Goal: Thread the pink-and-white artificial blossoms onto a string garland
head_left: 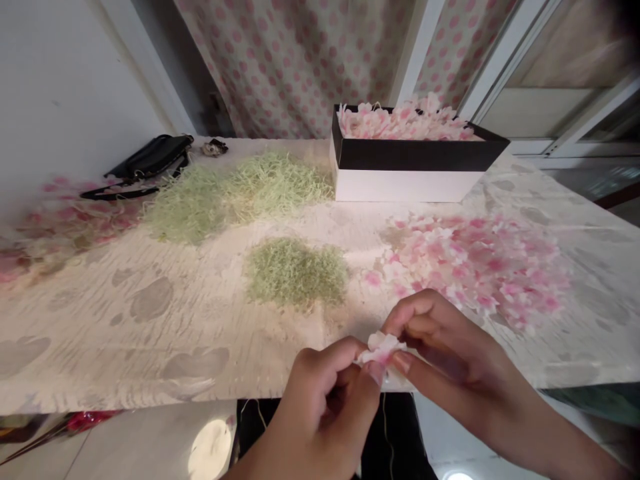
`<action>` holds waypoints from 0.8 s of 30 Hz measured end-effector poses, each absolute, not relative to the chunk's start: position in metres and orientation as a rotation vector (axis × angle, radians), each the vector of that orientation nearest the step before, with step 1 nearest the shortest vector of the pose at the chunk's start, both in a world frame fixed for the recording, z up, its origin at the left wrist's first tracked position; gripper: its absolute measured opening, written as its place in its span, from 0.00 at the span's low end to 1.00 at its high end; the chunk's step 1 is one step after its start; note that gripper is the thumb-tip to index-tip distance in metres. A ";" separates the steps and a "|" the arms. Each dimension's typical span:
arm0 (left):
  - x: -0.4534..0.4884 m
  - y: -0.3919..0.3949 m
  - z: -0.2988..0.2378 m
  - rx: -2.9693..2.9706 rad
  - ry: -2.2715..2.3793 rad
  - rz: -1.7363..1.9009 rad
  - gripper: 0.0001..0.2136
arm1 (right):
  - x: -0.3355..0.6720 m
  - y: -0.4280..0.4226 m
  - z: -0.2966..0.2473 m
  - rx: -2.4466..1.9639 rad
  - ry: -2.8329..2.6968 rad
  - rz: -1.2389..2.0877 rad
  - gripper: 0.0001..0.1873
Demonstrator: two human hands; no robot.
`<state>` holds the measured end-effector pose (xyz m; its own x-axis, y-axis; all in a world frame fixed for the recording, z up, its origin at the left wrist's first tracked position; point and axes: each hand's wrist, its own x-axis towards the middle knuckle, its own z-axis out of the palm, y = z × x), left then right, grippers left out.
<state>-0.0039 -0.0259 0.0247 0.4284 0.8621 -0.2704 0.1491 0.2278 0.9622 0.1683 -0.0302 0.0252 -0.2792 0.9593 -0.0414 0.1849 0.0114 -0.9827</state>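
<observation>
Both hands meet at the table's near edge, pinching a small pink and white fabric flower [383,347]. My left hand [325,400] is closed on its left side with thumb and fingertips. My right hand [440,347] is closed on its right side. A pile of pink fabric petals [475,263] lies just beyond my right hand. A small heap of green stem pieces [296,272] lies beyond my left hand.
A larger green heap [235,190] spreads farther back. A black and white box [415,163] full of pink petals stands at the back right. A black bag [150,160] lies at the back left, with more pink flowers [60,220] blurred at the left.
</observation>
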 end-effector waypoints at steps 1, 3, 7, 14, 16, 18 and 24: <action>-0.004 -0.026 0.026 1.266 1.051 0.639 0.16 | 0.168 -0.030 0.025 -1.202 -1.550 1.337 0.04; -0.003 -0.027 0.029 1.268 1.065 0.646 0.16 | 0.167 -0.030 0.025 -1.197 -1.543 1.343 0.05; -0.003 -0.026 0.031 1.246 1.056 0.673 0.17 | 0.167 -0.031 0.025 -1.209 -1.548 1.349 0.05; -0.004 -0.028 0.027 1.270 1.093 0.692 0.15 | 0.163 -0.030 0.024 -1.216 -1.538 1.273 0.07; -0.005 -0.027 0.024 1.290 1.116 0.694 0.15 | 0.162 -0.029 0.023 -1.217 -1.535 1.254 0.07; -0.007 -0.026 0.021 1.326 1.093 0.693 0.15 | 0.161 -0.028 0.023 -1.220 -1.531 1.243 0.07; -0.011 -0.024 0.016 1.380 1.013 0.684 0.17 | 0.162 -0.028 0.024 -1.240 -1.548 1.285 0.08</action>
